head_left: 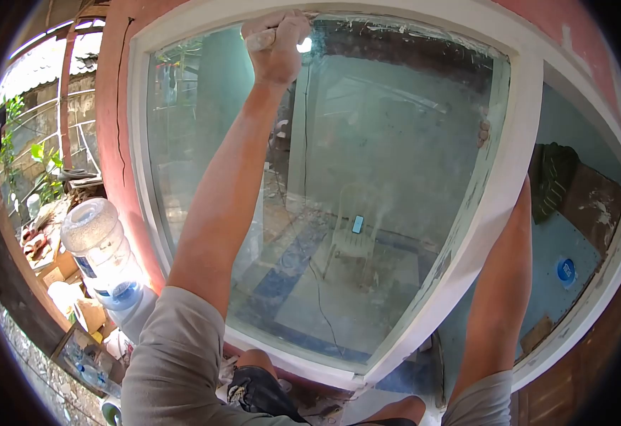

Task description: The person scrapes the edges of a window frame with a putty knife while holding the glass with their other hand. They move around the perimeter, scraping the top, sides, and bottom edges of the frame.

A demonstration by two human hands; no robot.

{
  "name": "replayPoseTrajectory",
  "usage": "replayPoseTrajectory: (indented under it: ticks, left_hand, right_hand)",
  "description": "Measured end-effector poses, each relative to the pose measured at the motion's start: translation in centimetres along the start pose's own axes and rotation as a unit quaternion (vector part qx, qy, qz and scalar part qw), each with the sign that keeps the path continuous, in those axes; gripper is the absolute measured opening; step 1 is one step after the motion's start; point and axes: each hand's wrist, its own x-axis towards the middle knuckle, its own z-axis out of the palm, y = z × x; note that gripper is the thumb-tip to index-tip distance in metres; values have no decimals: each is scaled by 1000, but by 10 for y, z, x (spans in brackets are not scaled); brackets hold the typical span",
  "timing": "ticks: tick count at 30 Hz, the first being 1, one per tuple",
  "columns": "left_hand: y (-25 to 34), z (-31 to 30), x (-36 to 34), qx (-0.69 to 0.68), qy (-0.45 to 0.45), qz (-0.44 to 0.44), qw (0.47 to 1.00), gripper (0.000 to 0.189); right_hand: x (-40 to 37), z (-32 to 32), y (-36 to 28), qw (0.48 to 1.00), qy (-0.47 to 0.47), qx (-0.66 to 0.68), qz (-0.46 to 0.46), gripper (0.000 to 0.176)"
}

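Note:
A large glass pane (388, 142) sits in a white window frame (530, 106). At the top edge of the pane my left hand (278, 44) is closed, its fingers curled around something pale that I cannot make out. My right arm reaches through the opening on the right and passes behind the frame's upright. Through the glass, beside that upright, only a few fingertips of my right hand (483, 133) show; the rest is hidden. White residue marks the pane's top and right edges.
Behind the glass stand a pale chair (353, 245) with a phone (358, 224) on it. A large water bottle (101, 248) is at the left, near clutter. Beyond the right opening are a blue board (566, 241) and dark green cloth (553, 181). A pink wall surrounds the frame.

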Motion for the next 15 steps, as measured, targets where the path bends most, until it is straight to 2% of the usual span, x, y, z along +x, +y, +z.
replayPoseTrajectory:
  ticks: [2, 4, 6, 8, 9, 10, 11, 12, 13, 14, 15]
  left_hand:
    - [5, -4, -14, 23, 15, -14, 1000, 24]
    - [5, -11, -20, -13, -40, 2, 999, 25]
    - [1, -5, -6, 4, -30, 17, 999, 25]
    - [-4, -3, 7, 51, 18, 25, 998, 26]
    - [-2, -8, 11, -7, -22, 9, 1000, 26]
    - [1, -9, 6, -5, -21, 5, 1000, 26]
    - [6, -9, -4, 12, -12, -10, 1000, 26]
    - [8, -8, -6, 25, -8, -19, 999, 26]
    - [3, -22, -7, 16, -53, -27, 998, 24]
    - [-2, -20, -6, 15, -55, -27, 998, 24]
    - [-6, -14, -5, 45, -25, 14, 999, 24]
  right_hand:
    - [2, -1, 1, 1000, 2, -5, -11, 61]
    - [5, -7, 3, 1000, -15, -7, -20, 62]
    - [3, 3, 0, 999, -32, -10, -28, 63]
    - [1, 1, -1, 1000, 11, -3, -14, 63]
    - [4, -5, -1, 1000, 26, 0, -9, 63]
    - [20, -34, 3, 999, -43, 8, -4, 63]
    - [25, -36, 4, 993, -113, 17, 2, 63]
    - [27, -39, 5, 993, -115, 18, 1, 63]
    - [27, -43, 6, 992, -122, 24, -5, 63]
    - [26, -47, 8, 991, -127, 29, -10, 63]
    - [23, -43, 7, 991, -127, 28, -13, 63]
